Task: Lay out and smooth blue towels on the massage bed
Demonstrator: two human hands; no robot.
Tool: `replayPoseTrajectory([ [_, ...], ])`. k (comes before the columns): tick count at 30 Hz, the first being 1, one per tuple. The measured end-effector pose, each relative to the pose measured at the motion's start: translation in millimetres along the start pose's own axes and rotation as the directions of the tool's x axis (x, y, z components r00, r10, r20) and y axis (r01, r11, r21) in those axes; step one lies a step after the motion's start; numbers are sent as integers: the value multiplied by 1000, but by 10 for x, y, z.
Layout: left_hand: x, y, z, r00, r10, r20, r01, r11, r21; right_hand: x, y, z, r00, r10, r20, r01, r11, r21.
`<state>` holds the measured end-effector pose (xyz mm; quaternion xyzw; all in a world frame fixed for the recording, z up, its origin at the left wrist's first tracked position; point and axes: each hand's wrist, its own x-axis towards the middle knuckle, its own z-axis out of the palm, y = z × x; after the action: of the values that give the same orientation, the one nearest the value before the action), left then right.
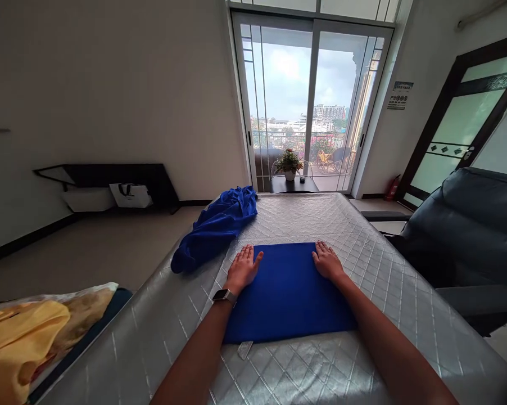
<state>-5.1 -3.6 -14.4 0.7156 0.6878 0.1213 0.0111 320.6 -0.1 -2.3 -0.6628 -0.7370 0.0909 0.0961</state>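
Note:
A folded dark blue cloth (289, 298) lies flat on a quilted silver mattress (304, 225). My left hand (243, 269) rests palm down on the cloth's upper left corner, with a smartwatch (223, 296) on that wrist. My right hand (327, 261) lies flat on the upper right corner, fingers spread. Neither hand grips anything. Beyond the left hand, a crumpled blue cloth (215, 228) lies bunched at the mattress's left edge, partly hanging over it. A small white tag (245, 350) sticks out from the folded cloth's near edge.
A dark leather armchair (468, 230) stands to the right of the mattress. A yellow patterned cushion (26, 343) lies at lower left. Beyond the mattress's far end, a potted plant (289, 165) stands on a small dark table (293, 184) before a glass balcony door (312, 101).

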Motion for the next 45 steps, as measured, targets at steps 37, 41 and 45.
replayPoseTrajectory([
  [37, 52, 28, -126, 998, -14, 63, 10, 998, 60, -172, -94, -59, 997, 12, 70, -14, 999, 41],
  [41, 61, 288, -183, 1000, -21, 14, 20, 997, 74, -177, -105, -62, 997, 10, 72, -14, 999, 48],
  [45, -27, 997, -42, 985, 170, 17, -171, 985, 29, -185, -112, -66, 999, 10, 49, -12, 999, 40],
])
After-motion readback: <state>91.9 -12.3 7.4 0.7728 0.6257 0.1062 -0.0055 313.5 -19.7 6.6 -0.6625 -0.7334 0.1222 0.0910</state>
